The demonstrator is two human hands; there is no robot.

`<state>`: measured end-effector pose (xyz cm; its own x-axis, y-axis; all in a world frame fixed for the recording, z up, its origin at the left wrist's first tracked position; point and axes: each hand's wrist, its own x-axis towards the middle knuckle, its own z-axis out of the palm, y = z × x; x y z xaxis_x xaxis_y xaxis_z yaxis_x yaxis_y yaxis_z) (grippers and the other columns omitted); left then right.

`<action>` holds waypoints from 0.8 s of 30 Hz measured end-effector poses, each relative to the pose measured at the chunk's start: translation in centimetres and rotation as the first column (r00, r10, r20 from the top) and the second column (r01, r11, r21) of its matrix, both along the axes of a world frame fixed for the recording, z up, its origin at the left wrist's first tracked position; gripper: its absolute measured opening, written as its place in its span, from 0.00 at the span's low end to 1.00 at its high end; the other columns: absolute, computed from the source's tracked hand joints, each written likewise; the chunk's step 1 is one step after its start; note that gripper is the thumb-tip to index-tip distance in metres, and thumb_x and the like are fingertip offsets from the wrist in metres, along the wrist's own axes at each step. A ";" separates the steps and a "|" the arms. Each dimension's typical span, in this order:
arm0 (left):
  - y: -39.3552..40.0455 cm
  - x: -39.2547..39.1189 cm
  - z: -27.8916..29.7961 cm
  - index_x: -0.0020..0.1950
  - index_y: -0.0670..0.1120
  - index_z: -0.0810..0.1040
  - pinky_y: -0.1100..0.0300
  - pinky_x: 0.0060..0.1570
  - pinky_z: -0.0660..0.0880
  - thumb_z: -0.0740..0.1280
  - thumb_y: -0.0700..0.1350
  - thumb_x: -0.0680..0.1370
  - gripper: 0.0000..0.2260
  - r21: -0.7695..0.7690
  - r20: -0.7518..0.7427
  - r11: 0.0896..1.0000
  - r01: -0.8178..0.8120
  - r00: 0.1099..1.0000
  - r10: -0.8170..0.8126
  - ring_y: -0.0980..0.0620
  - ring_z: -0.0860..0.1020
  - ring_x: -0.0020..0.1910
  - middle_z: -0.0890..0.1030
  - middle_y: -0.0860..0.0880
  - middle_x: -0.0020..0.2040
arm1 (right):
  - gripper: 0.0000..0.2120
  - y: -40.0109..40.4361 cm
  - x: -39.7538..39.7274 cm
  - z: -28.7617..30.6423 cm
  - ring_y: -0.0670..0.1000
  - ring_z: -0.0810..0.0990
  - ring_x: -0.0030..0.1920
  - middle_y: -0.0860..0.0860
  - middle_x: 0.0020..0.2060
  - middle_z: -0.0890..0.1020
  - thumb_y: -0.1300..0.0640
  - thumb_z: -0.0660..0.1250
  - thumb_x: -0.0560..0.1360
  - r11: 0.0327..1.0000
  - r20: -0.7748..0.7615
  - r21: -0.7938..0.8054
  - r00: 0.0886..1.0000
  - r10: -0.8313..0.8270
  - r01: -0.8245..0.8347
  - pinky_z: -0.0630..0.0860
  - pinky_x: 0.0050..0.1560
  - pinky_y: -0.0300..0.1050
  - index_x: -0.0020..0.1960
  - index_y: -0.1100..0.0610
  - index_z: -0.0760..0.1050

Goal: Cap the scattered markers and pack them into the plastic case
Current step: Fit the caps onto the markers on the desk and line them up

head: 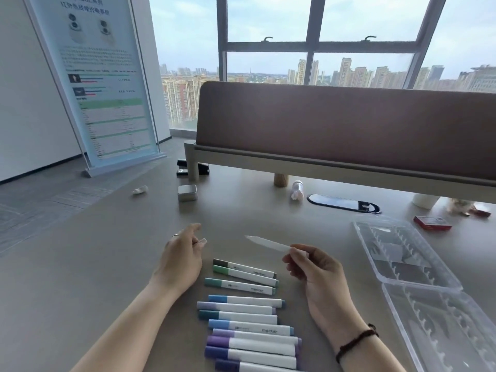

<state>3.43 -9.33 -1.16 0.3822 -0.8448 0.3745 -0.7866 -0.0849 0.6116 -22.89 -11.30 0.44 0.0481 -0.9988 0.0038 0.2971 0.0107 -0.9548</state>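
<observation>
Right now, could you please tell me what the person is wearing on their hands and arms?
The left hand wears a thin silver ring on one finger. The right hand has a dark braided cord bracelet around its wrist. Both forearms are bare, with no sleeves in view.

The lowest dark-purple-capped white marker (257,367) in my row is cut off by the bottom edge, as is the near end of the clear plastic case (440,331). The small pale cap (203,241) in my left grip (182,260) is mostly hidden behind my fingers. The print on the standing white poster (104,76) is too blurred to read.
</observation>
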 end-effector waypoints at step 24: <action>2.3 -3.9 2.8 0.56 0.37 0.79 0.52 0.55 0.81 0.69 0.38 0.74 0.11 -0.245 -0.885 0.939 0.241 0.341 -0.318 0.41 0.84 0.51 0.85 0.37 0.50 | 0.04 0.3 0.0 0.2 0.50 0.79 0.35 0.60 0.38 0.86 0.65 0.70 0.76 0.992 -0.028 -0.057 0.993 0.112 -0.114 0.77 0.42 0.41 0.48 0.63 0.83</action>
